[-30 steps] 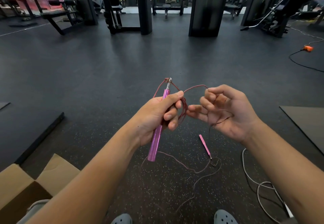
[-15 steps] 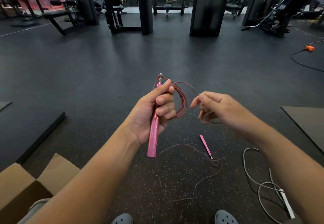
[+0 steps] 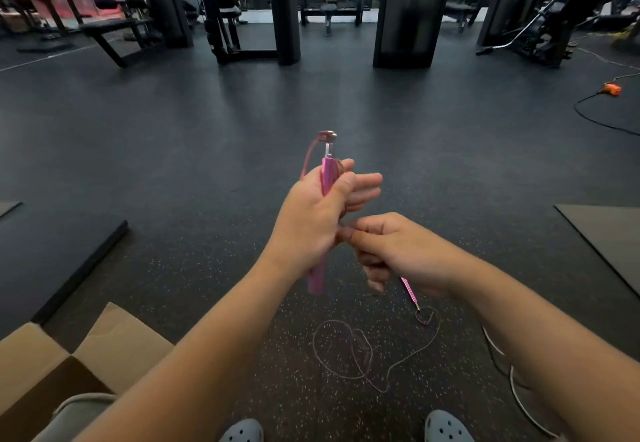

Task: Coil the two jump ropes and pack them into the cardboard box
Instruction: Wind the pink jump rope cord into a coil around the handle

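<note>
**Inspector:** At far left, the cardboard box point(image 3: 52, 365) sits with flaps spread, ready for packing. The left hand point(image 3: 311, 223) holds the pink handle point(image 3: 327, 178) upright under its thumb, fingers straight, apparently as a core for winding.

**Clerk:** And the right?

**Inspector:** The right hand point(image 3: 394, 251) pinches the pink cable just below, feeding it. The second handle point(image 3: 410, 292) and slack cable point(image 3: 346, 348) lie on the floor; the white rope point(image 3: 516, 382) waits at far right.

Two pink handles point(image 3: 327, 178) point(image 3: 409, 291) (one held), one white rope point(image 3: 519, 393), one cardboard box point(image 3: 114, 337), two grey shoes point(image 3: 242, 432) point(image 3: 446, 426).
</note>
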### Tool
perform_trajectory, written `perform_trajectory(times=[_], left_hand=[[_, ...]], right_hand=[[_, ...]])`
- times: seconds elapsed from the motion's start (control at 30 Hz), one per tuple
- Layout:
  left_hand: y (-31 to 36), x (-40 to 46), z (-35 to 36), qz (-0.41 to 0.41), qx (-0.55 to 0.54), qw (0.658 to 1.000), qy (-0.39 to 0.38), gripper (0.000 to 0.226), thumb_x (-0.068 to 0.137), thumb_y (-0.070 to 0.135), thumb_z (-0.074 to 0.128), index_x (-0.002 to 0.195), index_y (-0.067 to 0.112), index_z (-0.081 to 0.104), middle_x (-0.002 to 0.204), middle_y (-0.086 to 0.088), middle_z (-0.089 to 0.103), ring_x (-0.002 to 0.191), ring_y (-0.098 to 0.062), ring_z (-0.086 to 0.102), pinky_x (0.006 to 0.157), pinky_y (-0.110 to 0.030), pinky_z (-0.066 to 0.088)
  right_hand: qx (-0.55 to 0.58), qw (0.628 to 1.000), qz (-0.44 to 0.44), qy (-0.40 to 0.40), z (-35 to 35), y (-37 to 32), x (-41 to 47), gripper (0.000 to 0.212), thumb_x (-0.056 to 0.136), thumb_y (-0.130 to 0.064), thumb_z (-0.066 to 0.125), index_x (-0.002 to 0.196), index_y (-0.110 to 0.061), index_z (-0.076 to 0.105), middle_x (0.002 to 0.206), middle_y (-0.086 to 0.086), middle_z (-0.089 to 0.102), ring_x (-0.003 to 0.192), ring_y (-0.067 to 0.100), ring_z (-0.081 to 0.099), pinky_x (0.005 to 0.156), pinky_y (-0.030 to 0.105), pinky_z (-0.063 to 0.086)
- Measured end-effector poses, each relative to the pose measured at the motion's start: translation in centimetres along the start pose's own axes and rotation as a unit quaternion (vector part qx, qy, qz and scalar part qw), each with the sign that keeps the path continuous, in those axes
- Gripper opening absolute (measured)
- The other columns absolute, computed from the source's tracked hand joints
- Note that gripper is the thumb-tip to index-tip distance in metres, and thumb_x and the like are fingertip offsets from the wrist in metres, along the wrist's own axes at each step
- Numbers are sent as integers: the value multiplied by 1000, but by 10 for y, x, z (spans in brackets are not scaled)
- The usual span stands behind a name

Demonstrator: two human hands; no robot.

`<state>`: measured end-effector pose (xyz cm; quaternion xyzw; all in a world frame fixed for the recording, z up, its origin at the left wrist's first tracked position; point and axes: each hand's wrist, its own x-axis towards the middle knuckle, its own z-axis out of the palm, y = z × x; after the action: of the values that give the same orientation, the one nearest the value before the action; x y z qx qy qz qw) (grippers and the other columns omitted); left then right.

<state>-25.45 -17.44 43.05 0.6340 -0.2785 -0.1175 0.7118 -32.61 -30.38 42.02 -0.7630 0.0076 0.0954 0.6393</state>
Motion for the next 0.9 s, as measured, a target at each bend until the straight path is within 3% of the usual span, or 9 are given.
perform_trajectory(times=[0.1, 0.23, 0.37, 0.43, 0.47, 0.53, 0.63, 0.77, 0.9], left_hand=[[-2, 0, 1, 26, 168, 985, -24, 20, 108, 18, 47, 127, 15, 52, 110, -2, 77, 95, -12, 76, 74, -25, 60], [-1, 1, -6, 87, 410, 906, -59, 25, 107, 24, 47, 119, 9, 62, 111, -6, 73, 100, -24, 68, 90, -36, 49], [1, -2, 2, 67, 521, 843, -115, 22, 107, 27, 43, 90, 14, 50, 94, -8, 67, 87, -29, 61, 81, -43, 46], [-2, 0, 0, 49, 546, 826, -132, 26, 105, 28, 44, 85, 13, 51, 87, -8, 68, 83, -29, 62, 80, -44, 49], [-4, 2, -3, 31, 532, 835, -139, 27, 104, 28, 45, 84, 11, 54, 81, -7, 67, 79, -27, 62, 78, -43, 50], [-7, 2, -8, -31, 442, 884, -151, 29, 103, 27, 50, 86, 8, 63, 67, 2, 63, 65, -13, 60, 66, -34, 48], [-6, -4, -11, -124, 246, 946, -171, 32, 104, 30, 54, 93, 4, 70, 53, 12, 48, 47, -6, 44, 51, -23, 38], [-1, -4, -12, -126, 174, 955, -206, 30, 99, 38, 64, 89, 10, 70, 56, 9, 47, 49, -10, 39, 48, -22, 34], [-1, -4, -15, -133, 129, 961, -207, 27, 103, 29, 57, 88, 7, 65, 52, 7, 40, 44, -10, 34, 48, -24, 31]], right_hand=[[-10, 1000, 15, 4, -3, -3, -2, 32, 104, -17, 53, 77, -21, 69, 58, 2, 36, 48, 16, 35, 51, 34, 40], [-73, 997, 19, 1, -17, -10, -11, 19, 99, -7, 58, 89, -12, 73, 60, 4, 42, 51, 12, 39, 56, 34, 47], [-115, 992, 18, 55, -19, -10, -12, 22, 94, -5, 62, 76, -8, 74, 49, -1, 58, 56, 15, 50, 64, 27, 47], [-130, 988, 15, 87, -21, -8, -9, 19, 87, -9, 66, 71, -6, 75, 62, 21, 65, 59, 18, 58, 68, 30, 47], [-117, 988, 19, 96, -24, -7, -9, 19, 85, -10, 65, 69, -6, 74, 64, 28, 58, 56, 20, 57, 69, 33, 49], [-90, 991, 34, 97, -30, -7, -9, 21, 87, -5, 61, 67, -6, 69, 54, 14, 42, 48, 20, 47, 66, 38, 52], [-106, 991, 38, 76, -39, -9, -11, 25, 92, -8, 56, 69, -10, 65, 60, 5, 41, 48, 15, 33, 53, 30, 35], [-179, 982, 29, 49, -50, -11, -16, 18, 89, -22, 66, 85, -5, 69, 69, 5, 57, 57, 15, 42, 51, 23, 30], [-190, 981, -7, 30, -62, -15, -24, 22, 78, -34, 79, 98, -26, 71, 84, 4, 66, 70, 14, 50, 66, 27, 40]])
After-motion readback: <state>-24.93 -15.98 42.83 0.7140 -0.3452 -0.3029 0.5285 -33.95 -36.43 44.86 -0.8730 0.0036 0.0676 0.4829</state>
